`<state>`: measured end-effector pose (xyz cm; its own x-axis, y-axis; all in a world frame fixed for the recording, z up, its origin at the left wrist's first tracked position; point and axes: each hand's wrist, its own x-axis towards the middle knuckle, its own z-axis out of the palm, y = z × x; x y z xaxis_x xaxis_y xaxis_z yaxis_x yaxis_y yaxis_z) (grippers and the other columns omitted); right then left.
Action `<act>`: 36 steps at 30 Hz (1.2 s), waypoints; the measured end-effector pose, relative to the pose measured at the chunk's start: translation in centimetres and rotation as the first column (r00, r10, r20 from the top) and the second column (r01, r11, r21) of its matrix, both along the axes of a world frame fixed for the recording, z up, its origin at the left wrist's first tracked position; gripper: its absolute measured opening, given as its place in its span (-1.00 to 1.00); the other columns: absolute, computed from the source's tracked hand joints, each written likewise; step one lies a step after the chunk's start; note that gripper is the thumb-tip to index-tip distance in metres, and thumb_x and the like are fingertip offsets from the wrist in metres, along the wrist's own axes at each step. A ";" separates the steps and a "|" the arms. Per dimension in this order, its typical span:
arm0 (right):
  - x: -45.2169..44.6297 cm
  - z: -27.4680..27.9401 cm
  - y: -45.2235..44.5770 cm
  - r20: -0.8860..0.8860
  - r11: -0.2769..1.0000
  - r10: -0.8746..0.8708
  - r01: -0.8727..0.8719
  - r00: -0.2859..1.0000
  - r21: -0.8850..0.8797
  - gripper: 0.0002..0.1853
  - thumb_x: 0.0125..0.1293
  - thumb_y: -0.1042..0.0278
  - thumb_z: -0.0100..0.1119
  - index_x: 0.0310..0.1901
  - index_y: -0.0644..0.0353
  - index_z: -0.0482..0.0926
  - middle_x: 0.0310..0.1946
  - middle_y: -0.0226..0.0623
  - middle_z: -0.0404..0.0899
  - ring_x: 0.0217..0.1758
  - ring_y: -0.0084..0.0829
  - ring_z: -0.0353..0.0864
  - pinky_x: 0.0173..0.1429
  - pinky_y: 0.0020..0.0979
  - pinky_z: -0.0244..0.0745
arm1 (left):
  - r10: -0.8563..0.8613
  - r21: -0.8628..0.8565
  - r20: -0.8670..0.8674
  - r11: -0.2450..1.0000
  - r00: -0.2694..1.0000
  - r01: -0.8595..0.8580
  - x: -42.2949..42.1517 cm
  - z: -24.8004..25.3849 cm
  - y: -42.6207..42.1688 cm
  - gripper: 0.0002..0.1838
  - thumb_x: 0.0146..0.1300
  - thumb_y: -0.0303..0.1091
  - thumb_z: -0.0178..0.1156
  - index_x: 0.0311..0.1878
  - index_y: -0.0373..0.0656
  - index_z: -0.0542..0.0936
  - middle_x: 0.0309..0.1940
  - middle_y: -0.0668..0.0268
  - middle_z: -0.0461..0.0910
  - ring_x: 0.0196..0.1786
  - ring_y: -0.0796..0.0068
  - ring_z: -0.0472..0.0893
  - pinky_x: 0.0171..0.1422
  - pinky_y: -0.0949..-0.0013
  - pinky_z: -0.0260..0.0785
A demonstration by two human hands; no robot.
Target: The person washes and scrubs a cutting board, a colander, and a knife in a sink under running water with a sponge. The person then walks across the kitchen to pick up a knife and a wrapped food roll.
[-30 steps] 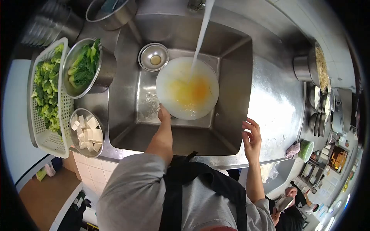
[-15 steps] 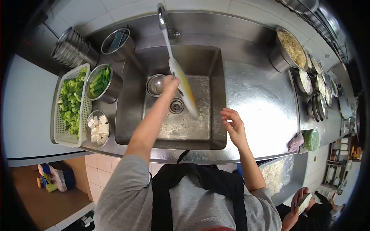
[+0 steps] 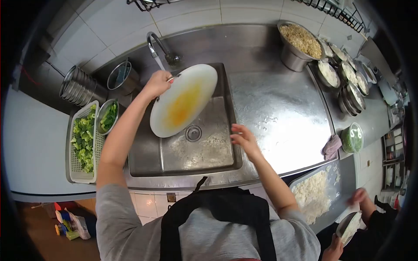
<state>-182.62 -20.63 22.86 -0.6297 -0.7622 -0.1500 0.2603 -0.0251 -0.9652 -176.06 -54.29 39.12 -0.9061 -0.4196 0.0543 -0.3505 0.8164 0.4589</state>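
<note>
My left hand is closed on the metal handle of a large white disc that looks like a lid. It is tilted over the sink, with a yellow-orange stain on the face turned towards me. Water runs from the faucet behind my left hand and the raised disc. Over the sink's right edge, my right hand is empty with its fingers apart. The drain shows just below the disc.
Left of the sink are a broccoli basket, a pot of greens and stacked steel bowls. A pot of shredded food stands back right. At lower right, another person's hand holds a bowl.
My left hand has moved left and tilted the disc, turning its stained face into view. My right hand has shifted slightly left. The steel bowl in the sink is no longer visible.
</note>
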 end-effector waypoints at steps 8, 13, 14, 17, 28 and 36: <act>3.6 -2.3 -10.6 0.851 0.995 0.067 -0.092 0.520 -0.022 -0.04 0.00 -0.25 0.20 0.27 0.23 0.02 0.21 -0.10 0.13 0.22 -0.22 0.20 0.12 -0.04 0.26 | 0.020 0.502 -0.155 0.862 0.988 0.061 3.5 15.9 2.2 -0.93 -0.11 -0.51 0.00 -0.51 -0.17 0.47 -0.66 0.49 0.34 -0.62 0.69 0.27 -0.57 0.56 0.08; 2.0 -1.3 -7.8 0.603 0.982 0.099 0.019 0.791 -0.186 -0.50 0.21 0.26 0.11 0.12 0.20 0.20 0.12 -0.21 0.31 0.17 -0.21 0.30 0.17 -0.03 0.21 | 0.198 0.675 -0.215 0.738 0.957 -0.001 9.5 14.1 0.5 -0.85 -0.15 -0.54 -0.04 -0.43 -0.18 0.44 -0.57 0.46 0.39 -0.59 0.67 0.31 -0.53 0.63 0.18; 1.0 -0.8 -6.7 0.529 0.983 0.089 0.009 0.844 -0.181 -0.50 0.19 0.30 0.13 0.13 0.21 0.20 0.10 -0.19 0.33 0.15 -0.22 0.33 0.13 -0.09 0.27 | 0.241 0.735 -0.286 0.676 0.927 0.051 10.5 12.8 -0.3 -0.83 -0.16 -0.55 -0.03 -0.41 -0.20 0.43 -0.55 0.45 0.40 -0.57 0.66 0.34 -0.51 0.62 0.21; -4.4 2.1 -2.9 0.258 0.999 -0.008 -0.003 0.966 0.042 -0.47 0.15 0.28 0.18 0.11 0.26 0.24 0.02 -0.15 0.40 0.08 -0.25 0.40 0.03 -0.19 0.35 | 0.347 0.802 -0.393 0.582 0.852 0.132 11.5 7.9 0.7 -0.81 -0.18 -0.58 -0.01 -0.40 -0.21 0.43 -0.53 0.41 0.42 -0.55 0.63 0.39 -0.49 0.60 0.25; -20.9 0.6 9.0 -0.508 0.768 -0.211 0.463 0.835 0.442 -0.70 -0.01 0.25 0.21 -0.45 0.40 0.55 -0.59 -0.30 0.49 -0.56 -0.49 0.44 -0.51 -0.39 0.28 | 0.396 0.990 -0.105 -0.049 0.912 0.135 7.2 -17.9 15.1 -0.74 0.15 -0.40 0.11 -0.12 -0.16 0.31 -0.24 0.25 0.46 -0.25 0.42 0.54 -0.19 0.21 0.48; -23.1 -0.1 -0.7 -0.796 0.891 0.062 0.326 0.602 0.315 -0.47 0.08 0.29 0.21 0.06 0.40 0.38 0.03 0.02 0.43 0.12 -0.22 0.41 0.17 -0.34 0.27 | 0.203 0.997 0.067 0.019 0.977 -0.073 7.1 -19.7 15.7 -0.61 0.20 -0.23 0.14 0.00 -0.25 0.33 -0.13 0.23 0.47 -0.03 0.39 0.50 0.10 0.16 0.35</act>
